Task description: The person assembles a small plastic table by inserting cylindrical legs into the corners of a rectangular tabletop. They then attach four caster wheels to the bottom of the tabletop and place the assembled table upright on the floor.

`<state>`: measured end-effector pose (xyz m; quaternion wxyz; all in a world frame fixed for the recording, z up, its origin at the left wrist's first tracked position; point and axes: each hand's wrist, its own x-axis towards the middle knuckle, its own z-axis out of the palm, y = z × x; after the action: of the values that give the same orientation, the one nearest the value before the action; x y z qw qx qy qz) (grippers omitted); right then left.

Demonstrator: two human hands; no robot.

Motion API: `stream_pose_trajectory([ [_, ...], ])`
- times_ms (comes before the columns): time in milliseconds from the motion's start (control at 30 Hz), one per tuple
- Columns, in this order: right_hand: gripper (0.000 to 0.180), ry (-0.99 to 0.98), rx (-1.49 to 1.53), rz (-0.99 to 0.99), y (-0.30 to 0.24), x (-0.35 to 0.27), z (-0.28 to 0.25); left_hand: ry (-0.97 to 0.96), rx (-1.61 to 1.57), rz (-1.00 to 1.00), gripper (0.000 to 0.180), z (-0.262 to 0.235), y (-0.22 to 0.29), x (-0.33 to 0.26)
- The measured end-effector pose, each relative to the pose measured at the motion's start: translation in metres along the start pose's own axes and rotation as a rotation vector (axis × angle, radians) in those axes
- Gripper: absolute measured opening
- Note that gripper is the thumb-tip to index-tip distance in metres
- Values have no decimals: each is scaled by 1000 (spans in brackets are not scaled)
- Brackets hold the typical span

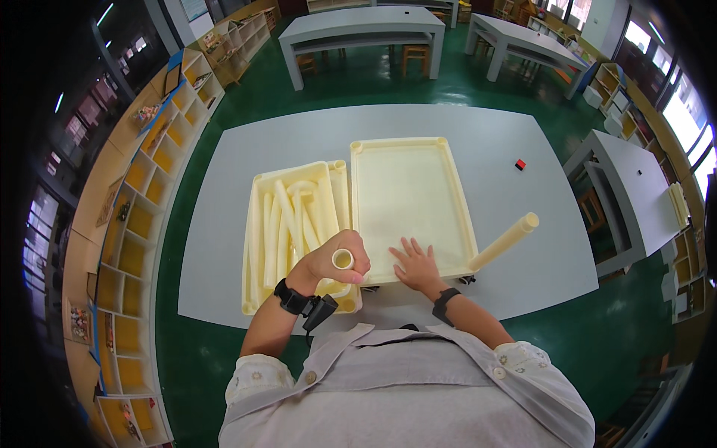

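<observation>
My left hand (334, 257) is closed round a cream plastic tube (343, 259), whose open round end points up. This hand is over the near left corner of a shallow cream tray (407, 140); the tube's lower end is hidden. My right hand (417, 265) lies spread on the tray's near part, holding nothing. Another cream tube (504, 243) rises from the tray's near right corner. A black caster (467, 280) shows below that corner. To the left, a deeper cream tray (258, 216) contains several loose cream tubes (281, 224) and a curved handle-like piece (302, 187).
All of this is on a grey table (299, 138). A small red and black cube (520, 164) sits at its right. Low shelves (142, 201) run along the left wall. Other grey tables stand at the back (358, 26) and at the right (635, 183).
</observation>
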<state>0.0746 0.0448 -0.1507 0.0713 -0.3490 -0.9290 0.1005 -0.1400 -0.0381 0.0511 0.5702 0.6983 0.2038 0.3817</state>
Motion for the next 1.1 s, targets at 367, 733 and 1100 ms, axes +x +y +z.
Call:
stream_pose_trajectory([
  [367, 50, 40, -18, -25, -4, -2, -3, 1052, 68, 140, 26, 6, -7, 14],
  [733, 49, -11, 8, 8, 2, 3, -6, 953, 744, 517, 26, -41, 62, -25],
  [1100, 45, 307, 154, -228, 7, -13, -85, 438, 1062, -242, 18, -13, -48, -125],
])
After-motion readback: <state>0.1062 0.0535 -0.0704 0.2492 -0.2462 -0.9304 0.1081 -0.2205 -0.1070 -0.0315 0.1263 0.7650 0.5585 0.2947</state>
